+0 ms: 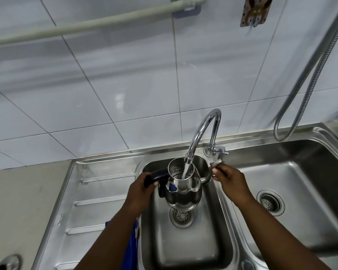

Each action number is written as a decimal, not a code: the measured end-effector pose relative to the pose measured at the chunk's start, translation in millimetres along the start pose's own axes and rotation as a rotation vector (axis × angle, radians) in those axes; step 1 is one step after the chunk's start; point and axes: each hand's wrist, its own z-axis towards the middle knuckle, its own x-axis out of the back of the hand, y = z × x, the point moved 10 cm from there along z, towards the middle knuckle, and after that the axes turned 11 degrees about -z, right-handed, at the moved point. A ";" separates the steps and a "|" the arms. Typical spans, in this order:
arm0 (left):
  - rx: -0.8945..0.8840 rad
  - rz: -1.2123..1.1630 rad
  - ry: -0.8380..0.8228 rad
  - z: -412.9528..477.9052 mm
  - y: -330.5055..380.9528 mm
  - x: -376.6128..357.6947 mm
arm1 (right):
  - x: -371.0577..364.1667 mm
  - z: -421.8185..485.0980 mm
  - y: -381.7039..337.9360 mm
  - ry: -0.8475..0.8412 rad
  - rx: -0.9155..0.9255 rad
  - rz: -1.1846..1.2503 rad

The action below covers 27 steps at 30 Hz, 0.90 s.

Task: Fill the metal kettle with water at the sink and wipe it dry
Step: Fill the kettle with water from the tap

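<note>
A shiny metal kettle (183,197) with a black handle hangs over the left sink basin (185,248), lid off. Water runs from the curved chrome tap (201,129) straight into its open mouth. My left hand (139,193) is closed around the black handle on the kettle's left side. My right hand (229,178) grips the kettle's curved spout on the right. A blue cloth (132,248) lies on the drainboard edge, partly under my left forearm.
The ribbed steel drainboard (94,207) stretches left of the basin. A second, larger basin (300,191) with its drain lies to the right. A metal hose (308,78) loops down the tiled wall at the right. A round lid-like object (8,262) shows at bottom left.
</note>
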 end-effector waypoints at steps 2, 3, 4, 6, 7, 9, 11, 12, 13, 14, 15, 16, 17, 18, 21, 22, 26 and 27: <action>0.001 -0.004 0.001 0.1 -0.4 0.7 | 0.0 0.0 -1.4 -0.002 0.006 0.004; -0.001 -0.004 0.003 0.6 -0.4 0.9 | 0.3 0.1 -1.6 0.000 0.009 0.002; -0.001 -0.002 0.002 0.6 -0.4 0.8 | 0.1 0.2 -1.6 -0.001 0.012 0.004; 0.001 0.005 0.000 0.4 0.2 0.1 | -0.7 -0.1 -0.7 -0.005 0.009 0.010; 0.000 0.008 0.002 0.2 0.6 0.0 | -0.8 -0.6 -1.0 -0.004 0.007 0.011; -0.002 0.015 0.005 0.2 1.0 0.2 | -0.4 -1.6 -1.1 -0.001 0.003 0.016; 0.005 0.020 0.002 0.1 0.7 0.0 | -0.2 -2.2 -1.1 -0.002 0.002 0.012; 0.008 0.023 0.001 0.2 0.5 0.0 | -0.3 -2.5 -1.7 -0.005 0.005 0.011; 0.008 0.023 0.001 0.3 0.4 -0.1 | -0.1 -3.0 -2.4 -0.007 0.005 0.013; 0.006 0.020 0.000 0.3 0.4 -0.3 | 0.2 -3.3 -3.3 -0.006 0.007 0.018; 0.004 0.016 0.000 0.2 0.4 -0.5 | 1.0 -3.5 -4.7 -0.004 0.006 0.024; 0.004 0.011 -0.002 0.1 0.2 -0.7 | 1.3 -3.2 -4.5 -0.002 0.005 0.029; 0.004 0.005 -0.003 0.1 -0.4 -0.8 | 1.3 -3.0 -4.1 -0.002 0.002 0.030; 0.004 -0.003 -0.005 0.3 -0.8 -0.9 | 1.3 -2.9 -3.6 -0.002 0.001 0.029; 0.003 -0.018 -0.008 0.0 -1.4 -1.0 | 0.9 -2.6 -1.5 -0.007 -0.003 0.012; 0.004 -0.024 -0.008 -0.1 -1.8 -1.0 | 0.9 -2.4 -1.3 -0.006 -0.005 0.011; 0.011 -0.021 -0.007 -0.7 -2.8 -0.9 | -0.4 -2.4 -1.1 -0.005 -0.015 0.006; 0.013 -0.019 -0.007 -0.6 -2.8 -1.2 | -0.6 -2.6 -1.0 -0.005 -0.017 0.003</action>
